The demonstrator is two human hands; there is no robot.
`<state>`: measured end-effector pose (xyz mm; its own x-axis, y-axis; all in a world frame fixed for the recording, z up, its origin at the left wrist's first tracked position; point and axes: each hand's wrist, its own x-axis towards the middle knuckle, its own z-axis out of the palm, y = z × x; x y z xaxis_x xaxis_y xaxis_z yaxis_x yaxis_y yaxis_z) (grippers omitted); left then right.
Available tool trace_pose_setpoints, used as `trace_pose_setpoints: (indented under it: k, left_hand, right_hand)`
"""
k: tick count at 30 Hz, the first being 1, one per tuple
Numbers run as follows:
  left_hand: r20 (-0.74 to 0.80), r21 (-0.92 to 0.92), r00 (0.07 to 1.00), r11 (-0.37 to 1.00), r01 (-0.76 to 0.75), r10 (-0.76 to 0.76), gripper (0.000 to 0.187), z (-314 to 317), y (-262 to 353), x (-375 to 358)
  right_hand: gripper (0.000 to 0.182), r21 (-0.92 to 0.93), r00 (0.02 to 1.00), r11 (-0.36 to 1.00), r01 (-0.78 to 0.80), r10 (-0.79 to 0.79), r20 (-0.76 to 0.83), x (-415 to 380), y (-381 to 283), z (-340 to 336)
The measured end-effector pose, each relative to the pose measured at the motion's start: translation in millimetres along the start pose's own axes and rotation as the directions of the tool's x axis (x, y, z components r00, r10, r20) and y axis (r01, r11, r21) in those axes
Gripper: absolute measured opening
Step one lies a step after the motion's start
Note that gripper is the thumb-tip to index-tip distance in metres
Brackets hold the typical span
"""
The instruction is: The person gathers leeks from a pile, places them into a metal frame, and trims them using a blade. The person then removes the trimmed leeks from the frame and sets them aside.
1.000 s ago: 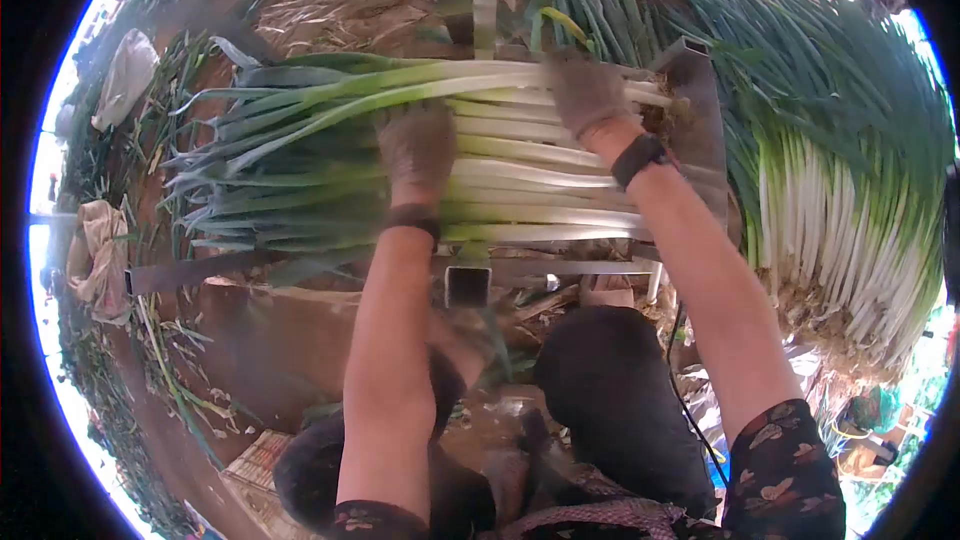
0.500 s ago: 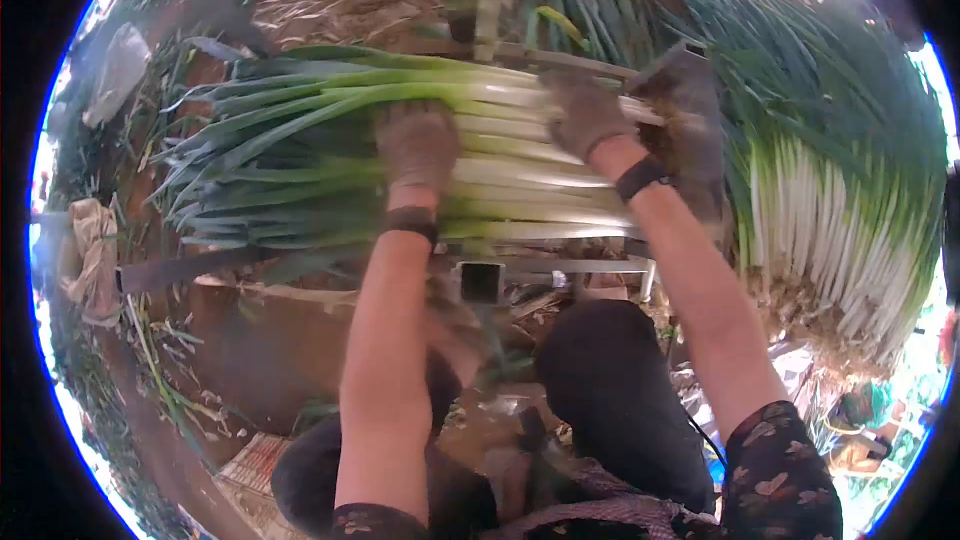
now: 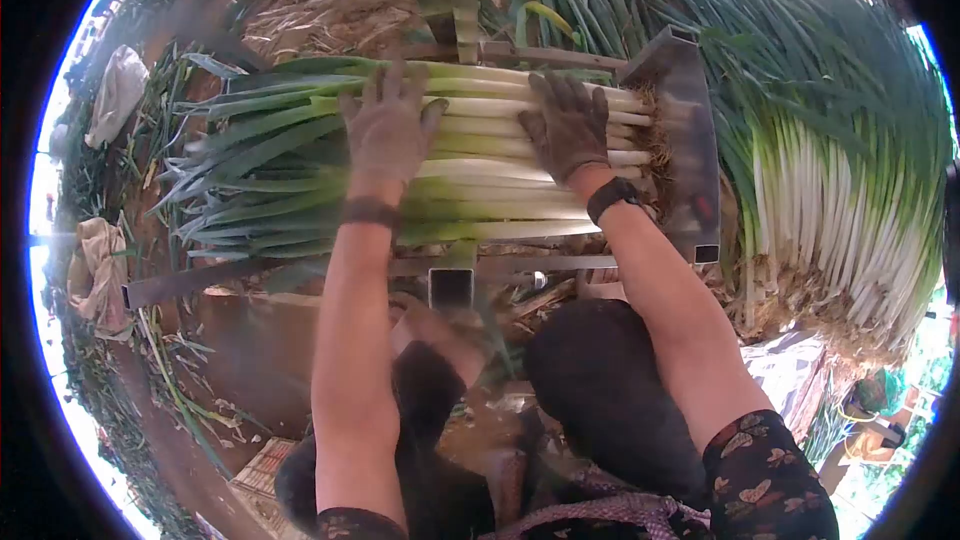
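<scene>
A layer of long green-and-white stalks (image 3: 500, 170) lies sideways on a metal frame, leaves to the left and roots to the right. My left hand (image 3: 388, 130), in a brownish glove, rests with fingers spread on the stalks where green turns to white. Farther right, my right hand (image 3: 568, 125), gloved too, lies on the white parts near the roots, fingers apart. The root ends sit close to an upright metal plate (image 3: 690, 140) at the frame's right end.
A big heap of similar stalks (image 3: 820, 200) stands at the right, with more leaves (image 3: 590, 0) behind the frame. A square metal tube end (image 3: 451, 288) juts toward me above my knees (image 3: 610, 380). Crumpled bags (image 3: 100, 265) and plant scraps lie at the left.
My left hand has moved left and slightly up, its fingers now spread. My right hand has shifted a little left and turned, fingers pointing away from me. The root ends are more visible.
</scene>
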<state>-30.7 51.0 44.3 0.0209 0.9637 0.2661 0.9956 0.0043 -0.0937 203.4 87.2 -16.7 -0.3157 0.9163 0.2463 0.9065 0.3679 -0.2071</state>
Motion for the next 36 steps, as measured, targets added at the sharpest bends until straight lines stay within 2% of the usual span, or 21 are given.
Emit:
trace_pose_setpoints:
  k: [4,6,8,10,12,14,16,18,19,20,22,23,25,28,29,31,32,33,34,35,36]
  left_hand:
    - [0.217,0.17,0.974,0.985,0.031,-0.068,0.057,21.5,8.3,5.4]
    - [0.274,0.197,0.96,0.98,0.011,-0.066,0.057,14.5,5.4,11.5]
    - [0.263,0.189,0.965,0.981,-0.041,-0.011,0.057,13.9,5.6,10.2]
    - [0.241,0.186,0.97,0.982,-0.023,-0.023,0.059,6.0,3.2,7.3]
    - [0.176,0.177,0.984,0.984,0.003,-0.034,0.059,13.2,-6.1,0.2]
    - [0.11,0.163,0.993,0.986,0.031,-0.049,0.058,20.0,-27.6,-7.3]
    - [0.029,0.203,0.999,0.979,-0.022,0.016,0.053,13.8,-57.8,-14.7]
    - [-0.012,0.33,0.989,0.934,-0.135,0.147,0.049,-18.6,-73.8,-15.7]
    - [-0.034,0.446,0.962,0.866,-0.227,0.27,0.045,-39.4,-77.5,-15.5]
    - [-0.03,0.46,0.959,0.855,-0.238,0.283,0.045,-59.1,-72.3,-15.5]
    - [-0.22,-0.052,0.975,0.998,-0.018,0.006,0.038,-100.0,-48.4,-17.5]
    - [-0.214,-0.03,0.977,0.999,-0.028,0.02,0.038,-125.3,-29.2,-19.1]
    - [-0.295,-0.524,0.946,0.851,-0.042,-0.136,0.038,-177.2,31.6,-23.7]
    - [-0.226,-0.613,0.974,0.781,-0.121,-0.026,0.043,-230.7,115.8,-28.7]
    - [-0.18,-0.705,0.983,0.692,-0.156,0.037,0.042,-240.3,153.5,-34.8]
    - [0.034,-0.929,0.979,0.367,-0.043,0.2,0.04,-235.2,225.3,-50.6]
    - [0.101,-0.974,0.949,0.225,0.033,0.298,0.039,-231.4,268.2,-53.8]
    - [0.02,-0.951,0.939,0.296,-0.088,0.344,0.029,-227.1,312.6,-45.9]
    - [-0.051,-0.913,0.915,0.354,-0.205,0.4,0.019,-221.7,355.2,-38.0]
    - [-0.017,-0.959,0.935,0.259,-0.115,0.353,0.023,-213.9,389.8,-36.8]
    - [0.137,-0.945,0.916,0.328,0.006,0.378,0.025,-204.2,421.2,-35.4]
  right_hand:
    - [0.055,-0.154,0.996,0.985,0.081,-0.075,0.044,0.2,3.3,7.6]
    - [0.051,0.017,0.968,0.978,-0.206,0.202,0.149,13.4,-15.4,-7.8]
    - [0.048,-0.044,0.889,0.981,-0.189,0.19,0.416,19.6,-27.2,-60.8]
    - [0.045,0.067,0.979,0.997,0.047,-0.059,0.193,-7.0,-29.3,-103.7]
    - [0.041,0.095,0.97,0.991,0.092,-0.111,0.218,-35.5,-20.6,-181.5]
    - [0.038,0.184,0.964,0.947,0.264,-0.264,-0.022,-73.8,30.0,-215.2]
    - [0.037,0.044,0.99,0.99,0.131,-0.129,-0.055,-110.8,89.3,-223.1]
    - [0.034,0.196,0.959,0.938,-0.284,0.276,0.07,-143.2,142.7,-214.4]
    - [0.033,0.222,0.959,0.933,-0.282,0.28,0.043,-164.5,176.4,-188.3]
    - [0.032,0.246,0.958,0.928,-0.281,0.286,0.016,-188.8,208.9,-153.0]
    - [0.042,0.077,0.857,0.875,-0.479,0.446,0.257,-234.6,250.9,-85.2]
    - [0.042,0.099,0.854,0.869,-0.485,0.447,0.264,-243.8,246.3,-74.1]
    - [0.061,-0.154,0.649,0.764,-0.627,0.621,0.44,-260.9,228.0,-59.3]
    - [0.102,-0.19,0.515,0.662,-0.725,0.705,0.488,-274.1,212.8,-28.9]
    - [0.107,-0.143,0.492,0.617,-0.774,0.728,0.478,-285.5,217.8,-2.8]
    - [0.102,-0.293,0.499,0.656,-0.695,0.734,0.461,-278.0,202.6,-10.9]
    - [0.095,-0.184,0.599,0.719,-0.67,0.67,0.438,-289.2,209.0,6.9]
    - [0.089,-0.081,0.687,0.77,-0.633,0.607,0.399,-294.3,215.7,27.9]
    - [0.087,-0.069,0.697,0.772,-0.632,0.604,0.386,-301.2,216.3,34.9]
    - [0.086,-0.103,0.664,0.746,-0.658,0.639,0.389,-300.6,211.8,32.0]
    - [0.084,-0.136,0.626,0.718,-0.683,0.671,0.398,-301.3,208.6,28.2]
